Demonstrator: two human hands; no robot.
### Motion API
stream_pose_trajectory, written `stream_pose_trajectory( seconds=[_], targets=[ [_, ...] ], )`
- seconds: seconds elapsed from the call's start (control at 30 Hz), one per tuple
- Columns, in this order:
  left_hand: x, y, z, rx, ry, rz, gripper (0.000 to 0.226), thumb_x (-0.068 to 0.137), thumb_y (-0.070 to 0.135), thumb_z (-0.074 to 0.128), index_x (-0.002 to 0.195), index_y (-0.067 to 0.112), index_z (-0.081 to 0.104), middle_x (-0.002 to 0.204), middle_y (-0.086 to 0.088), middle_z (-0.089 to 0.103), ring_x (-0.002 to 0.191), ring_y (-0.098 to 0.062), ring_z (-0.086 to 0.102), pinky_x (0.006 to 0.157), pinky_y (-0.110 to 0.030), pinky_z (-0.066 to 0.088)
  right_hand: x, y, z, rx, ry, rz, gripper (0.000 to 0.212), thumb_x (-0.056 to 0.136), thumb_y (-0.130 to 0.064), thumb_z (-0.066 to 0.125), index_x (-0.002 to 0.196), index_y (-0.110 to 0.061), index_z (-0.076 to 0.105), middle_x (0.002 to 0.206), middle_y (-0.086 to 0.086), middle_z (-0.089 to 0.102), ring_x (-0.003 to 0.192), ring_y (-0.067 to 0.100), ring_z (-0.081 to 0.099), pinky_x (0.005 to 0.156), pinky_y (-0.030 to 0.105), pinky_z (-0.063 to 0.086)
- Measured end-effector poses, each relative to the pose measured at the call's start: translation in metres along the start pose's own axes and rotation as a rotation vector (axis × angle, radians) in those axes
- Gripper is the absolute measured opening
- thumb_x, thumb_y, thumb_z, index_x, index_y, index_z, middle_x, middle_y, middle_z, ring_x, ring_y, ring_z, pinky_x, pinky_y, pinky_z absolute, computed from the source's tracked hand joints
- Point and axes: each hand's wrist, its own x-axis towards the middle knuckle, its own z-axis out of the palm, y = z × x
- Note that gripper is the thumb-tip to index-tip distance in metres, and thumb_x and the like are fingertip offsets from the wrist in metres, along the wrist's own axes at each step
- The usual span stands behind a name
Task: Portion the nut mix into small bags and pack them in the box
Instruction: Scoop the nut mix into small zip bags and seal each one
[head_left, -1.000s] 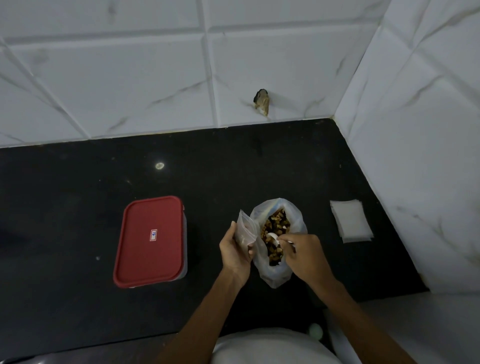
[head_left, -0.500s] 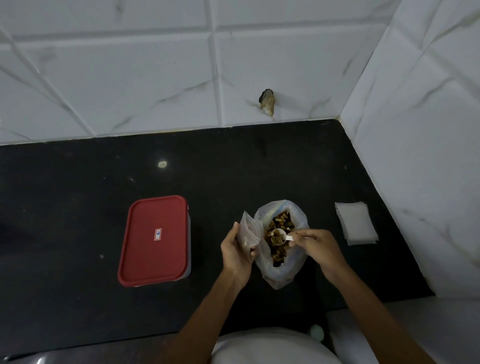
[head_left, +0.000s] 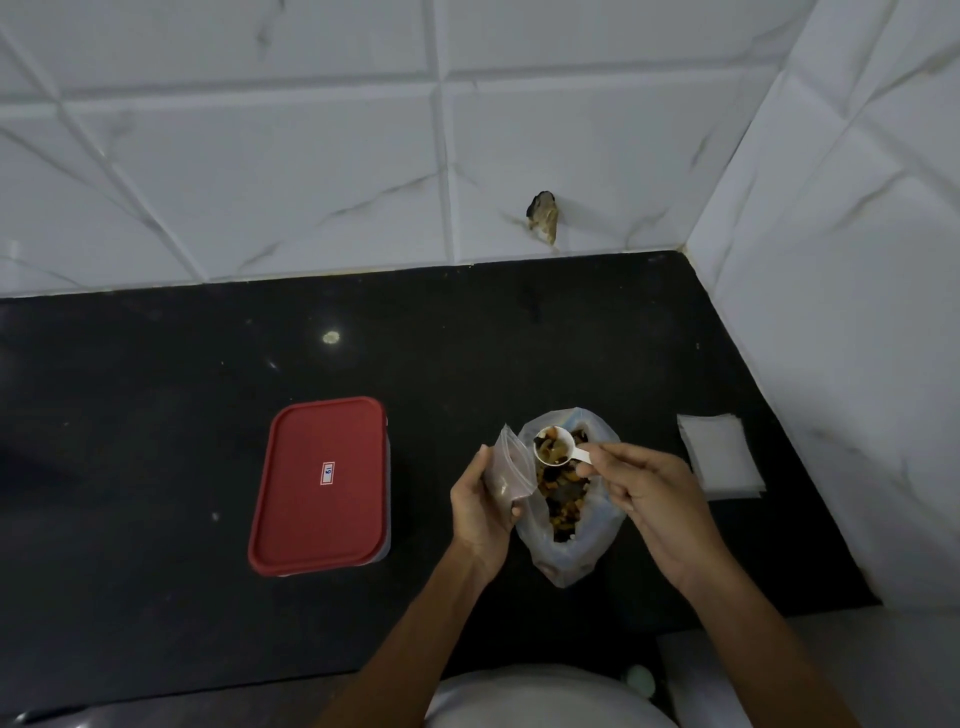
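Note:
A large clear plastic bag of nut mix (head_left: 569, 540) lies open on the black counter. My right hand (head_left: 652, 499) pinches the handle of a small white scoop (head_left: 555, 446) heaped with nuts, held above that bag's mouth. My left hand (head_left: 480, 506) holds a small clear zip bag (head_left: 511, 465) upright just left of the scoop, its mouth open. The box with a red lid (head_left: 322, 486) stands shut to the left. A stack of small empty bags (head_left: 719, 457) lies to the right.
White marble-look tiled walls (head_left: 857, 312) close the counter at the back and on the right, forming a corner. A small chipped hole (head_left: 543, 215) marks the back wall. The black counter (head_left: 130, 441) stretches to the left.
My right hand has lifted the scoop out of the nut mix, filled, and raised it toward the small bag's mouth. My left hand has kept hold of the small bag.

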Motion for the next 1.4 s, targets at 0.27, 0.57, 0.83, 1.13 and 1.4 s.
stream_pose_trajectory(
  seconds=[0.27, 0.57, 0.83, 1.13, 1.4],
  targets=[
    [-0.006, 0.005, 0.002, -0.002, -0.035, -0.003, 0.051, 0.093, 0.047, 0.059, 0.127, 0.011, 0.07, 0.119, -0.014, 0.071, 0.098, -0.023, 0.065, 0.074, -0.03, 0.048, -0.008, -0.009, 0.017, -0.333, 0.001, -0.167, 0.014, 0.092, -0.022, 0.065, 0.09, -0.032, 0.073, 0.083, -0.014, 0.074, 0.089, -0.004, 0.066, 0.084, 0.02, 0.046],
    [-0.008, 0.007, 0.005, -0.009, -0.096, 0.025, 0.044, 0.091, 0.049, 0.061, 0.114, 0.015, 0.077, 0.105, -0.01, 0.07, 0.092, -0.022, 0.061, 0.077, -0.033, 0.039, -0.009, -0.003, 0.025, -0.616, 0.023, -0.436, 0.013, 0.091, -0.012, 0.067, 0.097, -0.021, 0.075, 0.089, -0.018, 0.071, 0.088, -0.013, 0.063, 0.075, 0.002, 0.045],
    [-0.013, 0.008, 0.016, 0.011, -0.09, 0.057, 0.037, 0.095, 0.042, 0.058, 0.104, 0.009, 0.07, 0.091, -0.011, 0.067, 0.075, -0.018, 0.064, 0.057, -0.026, 0.05, -0.014, 0.004, 0.029, -0.742, 0.029, -0.606, 0.009, 0.091, -0.01, 0.066, 0.091, -0.017, 0.072, 0.084, -0.018, 0.061, 0.08, -0.017, 0.059, 0.078, 0.006, 0.046],
    [-0.017, 0.015, 0.04, -0.094, -0.153, 0.06, 0.046, 0.101, 0.041, 0.048, 0.083, 0.009, 0.076, 0.076, -0.008, 0.068, 0.061, -0.014, 0.063, 0.048, -0.021, 0.045, -0.015, -0.008, 0.032, -1.01, 0.088, -1.029, 0.026, 0.058, 0.005, 0.084, 0.081, -0.006, 0.078, 0.07, 0.004, 0.068, 0.064, 0.019, 0.065, 0.059, 0.032, 0.057],
    [-0.017, 0.013, 0.041, -0.135, -0.14, 0.078, 0.043, 0.1, 0.038, 0.05, 0.087, 0.01, 0.08, 0.081, -0.008, 0.07, 0.064, -0.013, 0.063, 0.047, -0.019, 0.044, -0.012, 0.002, 0.023, -0.978, 0.2, -1.079, 0.019, 0.082, -0.009, 0.062, 0.091, -0.01, 0.078, 0.076, -0.003, 0.071, 0.071, 0.001, 0.058, 0.064, 0.01, 0.048]
  ],
)
